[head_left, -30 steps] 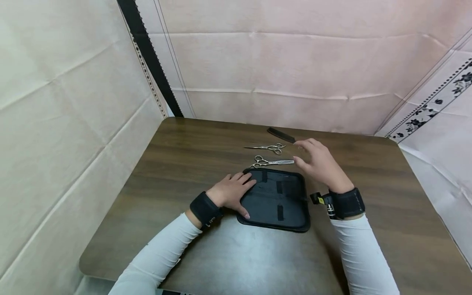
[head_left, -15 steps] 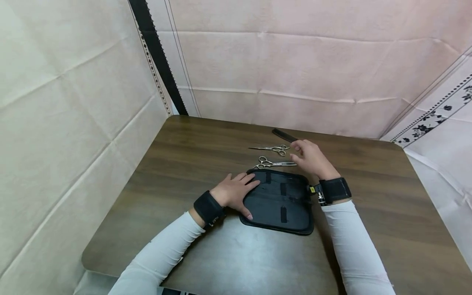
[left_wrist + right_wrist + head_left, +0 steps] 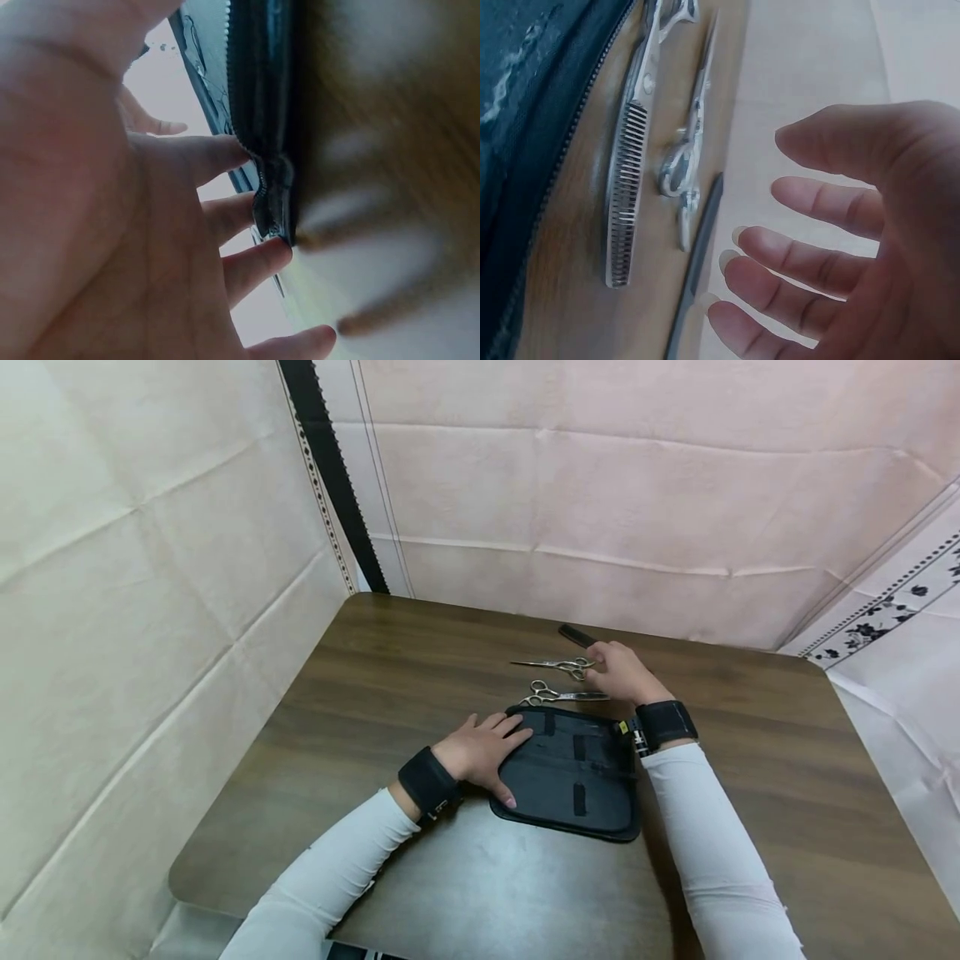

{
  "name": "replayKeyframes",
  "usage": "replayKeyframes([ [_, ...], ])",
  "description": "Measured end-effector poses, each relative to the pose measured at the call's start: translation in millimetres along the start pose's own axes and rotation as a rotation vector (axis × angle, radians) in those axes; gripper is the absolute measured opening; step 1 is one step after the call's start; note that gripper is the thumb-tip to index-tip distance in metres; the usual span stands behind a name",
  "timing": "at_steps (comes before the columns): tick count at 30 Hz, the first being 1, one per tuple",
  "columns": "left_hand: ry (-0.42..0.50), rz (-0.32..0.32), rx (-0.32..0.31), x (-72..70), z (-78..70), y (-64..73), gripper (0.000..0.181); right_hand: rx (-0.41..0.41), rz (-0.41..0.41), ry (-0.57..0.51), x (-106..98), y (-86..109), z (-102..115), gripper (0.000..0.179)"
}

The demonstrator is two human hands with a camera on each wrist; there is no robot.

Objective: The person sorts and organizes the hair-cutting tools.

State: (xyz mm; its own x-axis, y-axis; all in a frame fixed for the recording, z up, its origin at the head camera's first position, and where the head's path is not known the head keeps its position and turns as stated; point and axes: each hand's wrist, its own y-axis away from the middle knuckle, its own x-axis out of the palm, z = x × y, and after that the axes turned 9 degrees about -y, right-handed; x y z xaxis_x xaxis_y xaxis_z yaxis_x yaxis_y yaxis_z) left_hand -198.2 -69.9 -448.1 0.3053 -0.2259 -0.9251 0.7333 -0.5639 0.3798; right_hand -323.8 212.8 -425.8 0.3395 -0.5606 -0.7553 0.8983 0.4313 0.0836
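My left hand [image 3: 480, 756] rests with spread fingers on the left edge of a black zip case [image 3: 551, 785], which lies open on the table. In the left wrist view its fingertips touch the zipped edge [image 3: 262, 97]. Just behind the case lie thinning scissors [image 3: 577, 697], their toothed blade [image 3: 626, 187] pointing right. A pair of plain hair scissors [image 3: 543, 664] lies farther back, points to the left. Behind them is a black comb [image 3: 576, 635], partly hidden by my right hand [image 3: 621, 675]. In the right wrist view that hand's fingers [image 3: 802, 255] are loosely bent, apart from the tools.
The wooden table [image 3: 390, 693] has rounded corners. Pale cloth [image 3: 480, 485] hangs behind it and along the left side. Inside the case are dark straps [image 3: 579, 799] and a clear-looking pocket.
My right hand has moved left and lower, closer to the scissors' handles and the comb. My left hand stays on the case's edge. The head view has shifted slightly.
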Motion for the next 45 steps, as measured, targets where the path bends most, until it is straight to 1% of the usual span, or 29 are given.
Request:
replayKeyframes([
  [7,0.002,-0.008,0.000,1.0,-3.6,1.2,0.118,-0.005,0.020,0.050,3.1,-13.2,-11.2,0.041],
  [14,0.007,-0.012,0.002,2.6,-8.5,4.7,0.118,0.006,0.023,0.059,10.1,-20.9,-21.8,0.036],
  [21,0.014,-0.024,0.001,4.7,-10.4,8.0,0.119,0.003,-0.006,0.063,18.3,-26.4,-35.5,0.033],
  [24,0.015,-0.026,0.000,5.7,-10.7,9.2,0.120,-0.012,-0.020,0.071,20.7,-29.4,-39.0,0.032],
  [28,0.022,-0.026,-0.003,6.7,-10.9,11.7,0.119,-0.027,-0.032,0.090,23.0,-33.5,-38.7,0.030],
  [30,0.025,-0.028,-0.005,7.0,-11.1,13.4,0.119,-0.022,-0.030,0.097,23.4,-35.2,-36.2,0.028],
  [34,0.023,-0.029,-0.011,8.9,-12.7,15.6,0.118,-0.029,-0.010,0.131,23.2,-35.1,-27.8,0.026],
  [37,0.021,-0.032,-0.018,11.4,-14.7,16.4,0.119,-0.019,0.014,0.151,24.8,-34.1,-22.8,0.027],
  [45,0.021,-0.038,-0.031,15.5,-18.2,21.4,0.118,0.060,0.064,0.179,27.8,-40.3,-17.4,0.025],
])
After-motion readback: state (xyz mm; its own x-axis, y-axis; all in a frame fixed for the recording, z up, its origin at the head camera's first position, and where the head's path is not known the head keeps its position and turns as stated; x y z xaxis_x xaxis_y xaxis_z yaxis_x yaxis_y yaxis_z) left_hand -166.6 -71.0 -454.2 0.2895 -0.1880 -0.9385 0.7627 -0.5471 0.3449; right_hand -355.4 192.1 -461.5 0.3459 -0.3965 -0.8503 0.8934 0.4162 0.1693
